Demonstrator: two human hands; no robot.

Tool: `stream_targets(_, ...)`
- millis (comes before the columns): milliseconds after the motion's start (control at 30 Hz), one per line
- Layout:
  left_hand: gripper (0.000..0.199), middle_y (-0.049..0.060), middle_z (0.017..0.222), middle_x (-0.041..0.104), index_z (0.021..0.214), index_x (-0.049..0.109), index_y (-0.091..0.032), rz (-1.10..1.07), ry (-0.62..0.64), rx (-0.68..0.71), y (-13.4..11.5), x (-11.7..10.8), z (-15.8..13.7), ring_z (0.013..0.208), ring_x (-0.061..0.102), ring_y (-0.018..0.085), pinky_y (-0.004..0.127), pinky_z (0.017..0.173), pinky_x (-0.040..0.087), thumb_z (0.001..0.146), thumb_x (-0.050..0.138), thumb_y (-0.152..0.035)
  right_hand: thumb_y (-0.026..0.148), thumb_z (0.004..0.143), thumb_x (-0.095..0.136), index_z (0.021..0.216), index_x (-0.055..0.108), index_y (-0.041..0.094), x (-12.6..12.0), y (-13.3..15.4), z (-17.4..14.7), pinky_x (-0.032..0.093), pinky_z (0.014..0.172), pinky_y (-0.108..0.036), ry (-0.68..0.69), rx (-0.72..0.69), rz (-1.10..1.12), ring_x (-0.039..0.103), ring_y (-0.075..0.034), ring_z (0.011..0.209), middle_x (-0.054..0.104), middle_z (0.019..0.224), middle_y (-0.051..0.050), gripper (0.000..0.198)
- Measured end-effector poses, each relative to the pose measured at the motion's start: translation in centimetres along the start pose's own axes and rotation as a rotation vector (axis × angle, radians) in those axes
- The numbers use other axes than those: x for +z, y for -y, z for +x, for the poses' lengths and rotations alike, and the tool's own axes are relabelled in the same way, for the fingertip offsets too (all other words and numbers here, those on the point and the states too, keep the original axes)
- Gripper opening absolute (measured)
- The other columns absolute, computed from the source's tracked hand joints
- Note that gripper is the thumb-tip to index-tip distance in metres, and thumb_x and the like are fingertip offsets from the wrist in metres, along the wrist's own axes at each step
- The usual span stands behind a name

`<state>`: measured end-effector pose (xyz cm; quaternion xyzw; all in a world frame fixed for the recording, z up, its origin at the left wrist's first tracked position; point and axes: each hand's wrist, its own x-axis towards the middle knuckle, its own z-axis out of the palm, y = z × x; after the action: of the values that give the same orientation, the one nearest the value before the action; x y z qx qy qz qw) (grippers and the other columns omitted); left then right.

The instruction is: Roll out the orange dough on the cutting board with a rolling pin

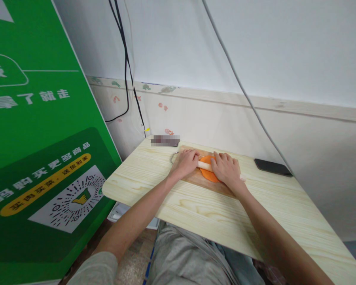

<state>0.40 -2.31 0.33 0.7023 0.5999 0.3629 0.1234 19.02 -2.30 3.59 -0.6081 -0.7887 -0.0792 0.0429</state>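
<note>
A pale rolling pin (pixel 205 166) lies across a flat, roundish orange sheet of dough (pixel 209 175), on a wooden cutting board (pixel 192 181). My left hand (pixel 186 161) is closed over the pin's left end, fingers curled. Over its right part rests my right hand (pixel 226 166), fingers bent around the pin and partly above the dough's right edge. The pin's far right end shows past my right wrist. Both palms hide much of the pin and some of the board.
The board lies on a light wood-grain table (pixel 142 174) against the wall. A black phone (pixel 273 167) is near the back edge at right, and a blurred dark flat item (pixel 165 141) at back left. A green printed panel (pixel 47 118) stands left. Cables (pixel 127 59) hang along the wall.
</note>
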Motion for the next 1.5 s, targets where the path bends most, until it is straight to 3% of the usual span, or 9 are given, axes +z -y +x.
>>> stream_targets(167,0.031,0.008,0.120,0.083,0.105,0.079,-0.019,0.013,0.010,-0.005,0.2,0.1,0.2,0.117,0.073,0.023,0.040,0.115,0.051,0.105,0.048,-0.013,0.041,0.114,0.027,0.163,0.052,0.020,-0.3,-0.2,1.7,0.042,0.114,-0.054,0.105,0.063,0.052,0.051,-0.034,0.148,0.059,0.163,-0.018,0.059)
stream_targets(367,0.030,0.008,0.122,0.083,0.106,0.079,-0.019,-0.002,0.003,-0.005,0.0,0.1,0.1,0.118,0.073,0.024,0.040,0.115,0.050,0.102,0.050,-0.009,0.034,0.113,0.025,0.160,0.056,0.016,0.4,0.0,-0.6,0.038,0.115,-0.052,-0.056,-0.005,-0.013,0.051,-0.035,0.146,0.067,0.153,-0.020,0.059)
stream_targets(567,0.031,0.008,0.116,0.083,0.102,0.078,-0.020,-0.004,-0.014,-0.020,-0.3,0.0,-0.2,0.114,0.072,0.024,0.040,0.113,0.052,0.094,0.053,-0.004,0.035,0.115,0.020,0.163,0.052,0.012,1.1,0.6,-3.9,0.030,0.123,-0.054,-0.208,-0.022,-0.008,0.047,-0.036,0.151,0.063,0.158,-0.020,0.062)
stream_targets(1000,0.037,0.006,0.115,0.082,0.104,0.078,-0.020,-0.025,-0.009,-0.018,0.4,0.4,-0.2,0.113,0.071,0.024,0.040,0.113,0.052,0.084,0.056,0.002,0.033,0.115,0.022,0.163,0.048,-0.004,1.4,2.7,-7.1,0.027,0.128,-0.067,-0.208,0.003,-0.021,0.041,-0.042,0.160,0.055,0.165,-0.028,0.066)
stream_targets(1167,0.035,0.007,0.113,0.083,0.105,0.078,-0.019,-0.026,-0.015,-0.018,0.2,0.3,-0.3,0.111,0.072,0.024,0.041,0.112,0.052,0.089,0.054,0.000,0.032,0.115,0.025,0.161,0.053,0.000,0.9,2.4,-6.7,0.031,0.127,-0.063,-0.190,0.006,-0.038,0.043,-0.040,0.158,0.057,0.164,-0.027,0.062)
stream_targets(1500,0.033,0.008,0.117,0.083,0.105,0.080,-0.019,-0.006,-0.017,-0.005,0.4,0.4,0.0,0.115,0.072,0.024,0.040,0.112,0.051,0.099,0.050,-0.005,0.031,0.115,0.023,0.147,0.063,0.011,0.8,0.4,-2.7,0.036,0.119,-0.060,-0.108,-0.028,-0.058,0.051,-0.038,0.148,0.065,0.154,-0.022,0.055)
